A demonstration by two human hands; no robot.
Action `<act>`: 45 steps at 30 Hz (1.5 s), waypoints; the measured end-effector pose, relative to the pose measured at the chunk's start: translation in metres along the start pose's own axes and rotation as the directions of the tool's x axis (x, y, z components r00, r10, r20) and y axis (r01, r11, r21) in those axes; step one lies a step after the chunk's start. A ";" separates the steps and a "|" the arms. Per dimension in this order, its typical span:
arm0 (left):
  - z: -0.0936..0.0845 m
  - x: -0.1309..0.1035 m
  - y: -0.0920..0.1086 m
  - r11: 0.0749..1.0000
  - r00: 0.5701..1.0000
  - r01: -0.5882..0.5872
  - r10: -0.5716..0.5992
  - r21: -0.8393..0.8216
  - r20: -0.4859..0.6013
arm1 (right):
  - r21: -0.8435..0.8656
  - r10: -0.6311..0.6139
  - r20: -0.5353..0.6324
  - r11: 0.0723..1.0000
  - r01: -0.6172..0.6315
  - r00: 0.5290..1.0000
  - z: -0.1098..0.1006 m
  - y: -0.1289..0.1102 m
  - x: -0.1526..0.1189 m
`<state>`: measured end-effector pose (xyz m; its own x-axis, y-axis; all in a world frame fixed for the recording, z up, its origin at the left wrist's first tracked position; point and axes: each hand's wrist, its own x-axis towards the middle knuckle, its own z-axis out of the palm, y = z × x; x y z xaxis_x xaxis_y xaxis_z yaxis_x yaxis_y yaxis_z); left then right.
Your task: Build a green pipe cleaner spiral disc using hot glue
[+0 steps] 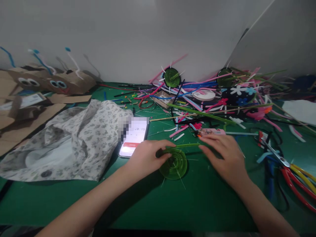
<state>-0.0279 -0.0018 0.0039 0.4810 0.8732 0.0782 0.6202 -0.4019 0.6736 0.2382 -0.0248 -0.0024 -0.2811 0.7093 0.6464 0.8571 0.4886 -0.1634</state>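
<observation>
A flat spiral of green pipe cleaner lies low over the green table, with thin pale spokes sticking out around it. My left hand pinches the spiral at its upper left edge between thumb and fingers. From there a loose green pipe cleaner end runs to the right. Its tip sits between the thumb and index finger of my right hand, which is closed on it. The fingertips of my left hand partly cover the spiral's upper left side.
A lit phone lies beside my left hand, near a patterned cloth. Red-and-yellow-handled pliers lie at the right. Behind are heaped pipe cleaners and a finished green disc. Cardboard figures stand at the left.
</observation>
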 end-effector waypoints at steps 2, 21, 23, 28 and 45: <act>0.000 0.000 0.001 1.000 0.999 -0.024 0.025 -0.012 0.022 | 0.097 -0.073 0.099 0.993 0.063 0.992 0.004 -0.010 0.001; 0.004 0.000 0.001 0.992 0.991 0.130 -0.130 -0.006 -0.026 | 0.454 0.038 0.279 0.875 -0.167 0.959 0.003 -0.024 -0.005; 0.004 0.000 0.001 0.991 0.991 0.132 -0.133 -0.009 -0.026 | 0.478 0.059 0.342 0.848 -0.228 0.938 0.002 -0.025 -0.006; 0.004 0.000 0.001 0.987 0.986 0.160 -0.160 -0.012 -0.036 | 0.444 0.262 0.541 0.719 -0.536 0.799 0.005 -0.032 -0.010; -0.006 -0.003 0.014 0.975 0.987 0.159 -0.156 0.152 -0.032 | 0.357 0.446 0.424 0.717 -0.598 0.788 0.016 -0.060 0.006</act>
<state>-0.0244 -0.0088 0.0175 0.3586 0.9335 -0.0047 0.7759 -0.2952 0.5576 0.1779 -0.0415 -0.0006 -0.0222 0.9924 0.1206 0.6286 0.1077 -0.7702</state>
